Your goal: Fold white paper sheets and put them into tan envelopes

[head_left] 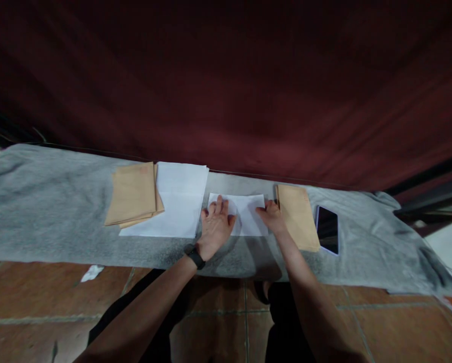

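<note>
A folded white sheet of paper [248,214] lies on the grey cloth-covered surface [52,212] straight in front of me. My left hand [215,228] lies flat on its left part with the fingers stretched out; a black band sits on that wrist. My right hand [271,216] presses on the sheet's right edge with the fingers bent down onto the paper. Right beside that hand lies a brown envelope [298,217].
A stack of white sheets [180,201] lies left of my hands, with several brown envelopes [133,194] on its left part. A dark phone [327,229] rests right of the single envelope. A dark red curtain [226,85] hangs behind. Tiled floor [40,307] below.
</note>
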Demonstrator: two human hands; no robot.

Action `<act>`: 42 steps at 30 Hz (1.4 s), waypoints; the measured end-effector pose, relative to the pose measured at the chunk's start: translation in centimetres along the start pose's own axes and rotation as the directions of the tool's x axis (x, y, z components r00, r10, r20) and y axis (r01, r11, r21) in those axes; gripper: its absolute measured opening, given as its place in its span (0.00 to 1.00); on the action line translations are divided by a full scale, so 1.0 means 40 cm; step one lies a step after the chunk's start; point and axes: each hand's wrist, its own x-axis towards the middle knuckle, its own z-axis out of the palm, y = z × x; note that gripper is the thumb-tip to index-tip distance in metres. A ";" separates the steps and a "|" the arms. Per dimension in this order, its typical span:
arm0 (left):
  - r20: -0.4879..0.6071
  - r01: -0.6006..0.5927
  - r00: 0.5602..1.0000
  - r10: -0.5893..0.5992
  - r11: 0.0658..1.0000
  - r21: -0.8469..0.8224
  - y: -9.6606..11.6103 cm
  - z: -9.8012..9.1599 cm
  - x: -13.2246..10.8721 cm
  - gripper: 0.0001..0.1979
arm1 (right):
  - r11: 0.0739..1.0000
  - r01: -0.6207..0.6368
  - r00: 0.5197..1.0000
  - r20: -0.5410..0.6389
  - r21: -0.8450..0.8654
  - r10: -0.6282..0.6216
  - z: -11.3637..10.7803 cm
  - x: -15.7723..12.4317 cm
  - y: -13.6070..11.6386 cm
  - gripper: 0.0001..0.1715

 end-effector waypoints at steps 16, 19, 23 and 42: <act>-0.027 -0.213 0.977 0.212 0.975 -0.062 0.007 0.045 -0.035 0.29 | 0.996 0.068 0.997 0.049 -0.063 -0.065 0.018 -0.020 0.014 0.18; -0.004 -0.212 0.977 0.212 0.974 -0.079 0.017 0.068 -0.027 0.29 | 0.991 0.063 0.998 0.016 -0.117 -0.062 0.016 -0.038 0.012 0.21; -0.022 -0.219 0.976 0.218 0.973 -0.068 0.021 0.082 -0.023 0.30 | 0.978 0.116 0.971 -0.187 -0.176 -0.149 0.018 -0.068 0.001 0.23; -0.005 -0.215 0.976 0.215 0.975 -0.059 0.007 0.075 -0.023 0.29 | 0.851 0.513 0.840 -0.134 -0.115 -0.525 0.162 -0.087 -0.078 0.31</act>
